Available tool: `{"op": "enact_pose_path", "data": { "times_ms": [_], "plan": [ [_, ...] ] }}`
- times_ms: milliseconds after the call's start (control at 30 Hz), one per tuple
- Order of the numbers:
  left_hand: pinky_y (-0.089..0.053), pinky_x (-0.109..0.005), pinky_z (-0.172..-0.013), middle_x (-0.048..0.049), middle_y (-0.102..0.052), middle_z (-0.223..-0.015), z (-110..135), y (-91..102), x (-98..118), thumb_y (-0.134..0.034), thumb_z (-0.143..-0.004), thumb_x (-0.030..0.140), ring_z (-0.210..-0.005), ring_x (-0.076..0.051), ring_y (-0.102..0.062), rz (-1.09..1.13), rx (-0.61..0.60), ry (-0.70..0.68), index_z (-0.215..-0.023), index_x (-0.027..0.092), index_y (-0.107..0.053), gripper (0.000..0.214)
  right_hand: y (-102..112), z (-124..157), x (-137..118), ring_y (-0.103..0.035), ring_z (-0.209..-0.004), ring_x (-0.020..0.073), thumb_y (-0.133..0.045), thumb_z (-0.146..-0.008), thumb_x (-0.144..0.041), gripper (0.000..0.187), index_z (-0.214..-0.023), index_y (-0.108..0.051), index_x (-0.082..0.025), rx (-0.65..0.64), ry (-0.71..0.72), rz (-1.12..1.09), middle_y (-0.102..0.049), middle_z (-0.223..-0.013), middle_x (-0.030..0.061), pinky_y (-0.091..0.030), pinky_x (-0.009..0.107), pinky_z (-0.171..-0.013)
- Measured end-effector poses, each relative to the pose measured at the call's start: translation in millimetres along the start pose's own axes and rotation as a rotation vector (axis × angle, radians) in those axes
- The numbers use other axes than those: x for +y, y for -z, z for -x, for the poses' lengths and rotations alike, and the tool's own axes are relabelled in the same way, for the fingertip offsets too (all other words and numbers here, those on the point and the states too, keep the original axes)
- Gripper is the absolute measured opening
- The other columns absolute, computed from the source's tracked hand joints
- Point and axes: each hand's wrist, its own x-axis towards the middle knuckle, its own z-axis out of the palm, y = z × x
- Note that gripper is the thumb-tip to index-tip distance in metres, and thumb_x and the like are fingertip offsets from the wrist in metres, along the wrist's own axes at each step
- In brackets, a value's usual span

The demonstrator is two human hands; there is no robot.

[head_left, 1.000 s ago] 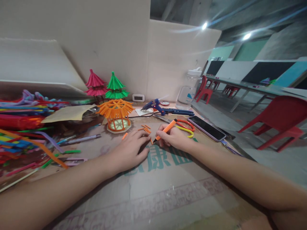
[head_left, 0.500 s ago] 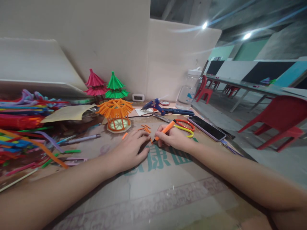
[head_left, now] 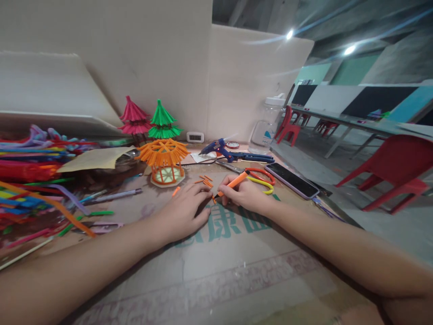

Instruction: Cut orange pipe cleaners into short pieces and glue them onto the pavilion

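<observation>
My right hand [head_left: 241,194] grips an orange marker [head_left: 238,179] slantwise, its dark tip pointing down and left. The tip is at a short orange piece [head_left: 214,199] on the cardboard. My left hand [head_left: 184,207] lies on the cardboard with fingers stretched out and thumb apart, its fingertips close to that piece. Just beyond them lie several cut orange sticks [head_left: 206,180]. An orange cap [head_left: 176,191] rests beside the left knuckles. Behind the left hand stands an orange pavilion-like model [head_left: 164,153] with a fringed roof, posts and a pale base.
Scissors [head_left: 260,183] with red and yellow handles and a phone [head_left: 292,180] lie right. Behind are a blue glue gun [head_left: 216,148], a small clock [head_left: 195,136] and a bottle [head_left: 267,126]. Pink [head_left: 133,117] and green [head_left: 164,119] models stand back left, near colourful pipe cleaners [head_left: 30,158].
Almost nothing differs. The marker's tip has shifted very slightly up and right beside the orange piece; my left hand has stayed in place.
</observation>
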Motion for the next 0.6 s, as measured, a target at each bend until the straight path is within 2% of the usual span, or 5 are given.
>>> {"op": "enact_pose_path", "data": {
  "times_ms": [433, 600],
  "plan": [
    [-0.045, -0.051, -0.109, -0.0151, -0.061, -0.130, 1.5, -2.4, -1.0, -0.049, -0.096, 0.030, -0.127, -0.032, -0.053, 0.010, 0.013, 0.014, -0.124, 0.014, -0.064, 0.036, 1.5, -1.9, 3.0, -0.046, -0.043, 0.0079, -0.055, -0.093, -0.035, 0.021, -0.077, -0.051, -0.021, -0.019, -0.015, -0.016, -0.062, -0.054, -0.0046, -0.035, 0.019, -0.044],
    [-0.044, -0.051, -0.110, -0.0166, -0.056, -0.140, 3.9, -0.8, -0.8, -0.052, -0.090, 0.025, -0.130, -0.032, -0.052, 0.039, 0.125, 0.100, -0.137, 0.014, -0.050, 0.048, -0.1, -5.3, 8.8, -0.046, -0.041, 0.0091, -0.055, -0.092, -0.042, 0.023, -0.081, -0.052, -0.022, 0.119, 0.029, -0.105, -0.062, -0.056, -0.0037, -0.034, 0.020, -0.041]
  ]
}}
